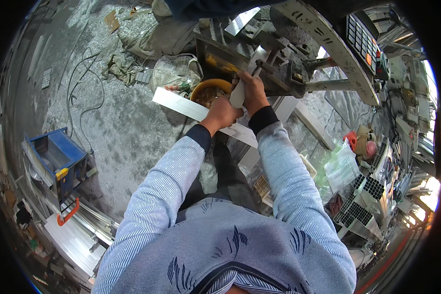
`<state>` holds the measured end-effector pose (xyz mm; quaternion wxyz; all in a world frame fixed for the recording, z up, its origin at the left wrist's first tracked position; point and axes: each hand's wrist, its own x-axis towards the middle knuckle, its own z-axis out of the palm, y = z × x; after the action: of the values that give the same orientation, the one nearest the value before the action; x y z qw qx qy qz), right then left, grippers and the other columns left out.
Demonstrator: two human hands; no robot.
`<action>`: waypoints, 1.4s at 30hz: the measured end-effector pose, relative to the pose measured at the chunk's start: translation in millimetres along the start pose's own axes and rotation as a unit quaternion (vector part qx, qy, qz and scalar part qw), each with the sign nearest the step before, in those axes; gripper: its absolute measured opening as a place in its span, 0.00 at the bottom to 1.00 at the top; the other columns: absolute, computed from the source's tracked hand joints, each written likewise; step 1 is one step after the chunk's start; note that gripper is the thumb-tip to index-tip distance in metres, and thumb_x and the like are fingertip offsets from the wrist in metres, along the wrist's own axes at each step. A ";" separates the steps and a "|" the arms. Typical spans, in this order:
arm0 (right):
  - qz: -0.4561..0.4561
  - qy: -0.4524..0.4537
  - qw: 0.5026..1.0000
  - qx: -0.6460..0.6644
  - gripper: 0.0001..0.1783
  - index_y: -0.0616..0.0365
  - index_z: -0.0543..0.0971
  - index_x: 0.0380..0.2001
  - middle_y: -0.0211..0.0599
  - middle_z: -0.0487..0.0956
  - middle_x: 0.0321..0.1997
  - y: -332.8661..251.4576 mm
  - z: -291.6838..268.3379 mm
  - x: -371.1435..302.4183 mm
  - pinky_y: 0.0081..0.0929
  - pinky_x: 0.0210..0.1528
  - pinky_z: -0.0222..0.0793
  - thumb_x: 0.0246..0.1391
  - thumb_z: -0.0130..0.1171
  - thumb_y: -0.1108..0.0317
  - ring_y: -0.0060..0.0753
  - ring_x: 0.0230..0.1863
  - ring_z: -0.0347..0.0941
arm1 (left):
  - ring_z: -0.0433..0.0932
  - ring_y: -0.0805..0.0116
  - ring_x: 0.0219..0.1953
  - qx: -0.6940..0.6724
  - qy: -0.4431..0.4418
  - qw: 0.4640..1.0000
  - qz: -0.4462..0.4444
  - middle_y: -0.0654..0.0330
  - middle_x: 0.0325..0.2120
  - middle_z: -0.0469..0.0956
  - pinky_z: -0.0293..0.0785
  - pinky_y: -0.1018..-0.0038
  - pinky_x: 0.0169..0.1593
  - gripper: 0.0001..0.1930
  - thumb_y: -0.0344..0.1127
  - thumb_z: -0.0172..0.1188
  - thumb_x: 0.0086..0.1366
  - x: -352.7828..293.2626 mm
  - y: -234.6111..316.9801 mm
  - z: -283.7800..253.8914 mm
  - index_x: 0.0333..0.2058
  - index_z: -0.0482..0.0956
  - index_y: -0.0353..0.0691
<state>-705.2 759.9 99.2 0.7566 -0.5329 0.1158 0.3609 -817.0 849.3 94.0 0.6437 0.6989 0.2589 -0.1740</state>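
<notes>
piece, pale, held near yellow bucket; fingers of left hand clamped on lower end, right hand's hold can't be told. best kept steady, knuckles clear of machine imo.

A pale, narrow piece sits in the grip of two bare hands, just above the centre of the frame. Off-white to light grey and smooth-looking, it stands lengthwise in the view with a slight tilt, its upper end leaning toward the frame's right. Its lower end meets the left hand, while the right hand covers its right flank. Fingers hide both ends, leaving full length and material unclear.
</notes>
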 end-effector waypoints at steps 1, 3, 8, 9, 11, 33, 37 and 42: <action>0.009 0.004 1.000 -0.007 0.09 0.60 0.77 0.33 0.38 0.80 0.27 -0.3 0.1 1.0 0.33 0.27 0.76 0.59 0.64 0.66 0.34 0.24 0.77 | 0.82 0.66 0.23 0.002 0.001 1.000 0.000 0.55 0.24 0.83 0.76 0.69 0.25 0.20 0.39 0.73 0.55 1.4 -0.1 0.0 0.39 0.82 0.30; 0.004 0.003 1.000 -0.007 0.09 0.60 0.77 0.33 0.38 0.80 0.28 -0.1 0.4 2.2 0.32 0.28 0.76 0.60 0.63 0.66 0.33 0.25 0.77 | 0.82 0.67 0.22 0.008 0.000 1.000 -0.009 0.55 0.24 0.83 0.76 0.70 0.25 0.19 0.39 0.73 0.55 3.7 -0.6 -0.4 0.39 0.82 0.30; 0.009 -0.008 1.000 0.010 0.09 0.59 0.77 0.34 0.36 0.79 0.28 13.4 1.4 -9.8 0.33 0.29 0.76 0.61 0.62 0.65 0.33 0.25 0.77 | 0.82 0.67 0.22 0.010 -0.009 1.000 0.014 0.56 0.24 0.83 0.76 0.71 0.26 0.17 0.37 0.71 0.57 -6.0 -12.8 -1.3 0.39 0.81 0.30; -0.002 -0.006 1.000 0.013 0.09 0.59 0.77 0.34 0.36 0.79 0.28 19.4 1.6 -15.4 0.33 0.29 0.77 0.61 0.63 0.64 0.33 0.26 0.77 | 0.82 0.67 0.23 0.012 -0.015 1.000 0.018 0.56 0.24 0.83 0.76 0.71 0.26 0.17 0.36 0.71 0.58 -9.6 -16.7 -0.9 0.40 0.80 0.30; -0.018 -0.009 1.000 0.009 0.09 0.58 0.76 0.35 0.35 0.78 0.27 22.8 2.5 -16.0 0.33 0.29 0.76 0.60 0.62 0.64 0.33 0.25 0.77 | 0.82 0.67 0.23 -0.013 0.000 0.999 0.040 0.56 0.25 0.83 0.76 0.71 0.26 0.17 0.36 0.71 0.58 -13.5 -22.8 -0.3 0.40 0.80 0.30; -0.011 0.047 0.998 -0.027 0.13 0.61 0.77 0.42 0.35 0.78 0.26 111.0 18.1 -98.2 0.29 0.27 0.73 0.57 0.64 0.67 0.29 0.23 0.75 | 0.86 0.44 0.38 0.127 0.077 0.989 0.025 0.41 0.33 0.85 0.81 0.60 0.43 0.23 0.37 0.69 0.52 -128.9 -75.8 -4.2 0.45 0.80 0.30; -0.012 0.017 1.000 -0.011 0.14 0.64 0.75 0.39 0.35 0.77 0.25 106.0 20.5 -109.4 0.30 0.25 0.74 0.54 0.65 0.68 0.30 0.22 0.75 | 0.85 0.42 0.41 0.042 0.026 0.998 -0.049 0.39 0.35 0.84 0.80 0.59 0.46 0.25 0.36 0.68 0.52 -137.9 -74.0 -6.3 0.48 0.79 0.30; -0.009 -0.007 1.000 0.016 0.16 0.63 0.76 0.42 0.34 0.77 0.27 88.7 19.8 -96.6 0.30 0.28 0.75 0.56 0.66 0.64 0.29 0.24 0.75 | 0.84 0.40 0.42 0.054 0.037 0.998 -0.015 0.37 0.36 0.84 0.80 0.58 0.47 0.25 0.37 0.67 0.52 -121.7 -57.4 -6.3 0.47 0.78 0.28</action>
<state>-837.6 751.9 97.2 0.7688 -0.5193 0.1113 0.3562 -949.2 840.9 118.4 0.5920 0.7347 0.2834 -0.1717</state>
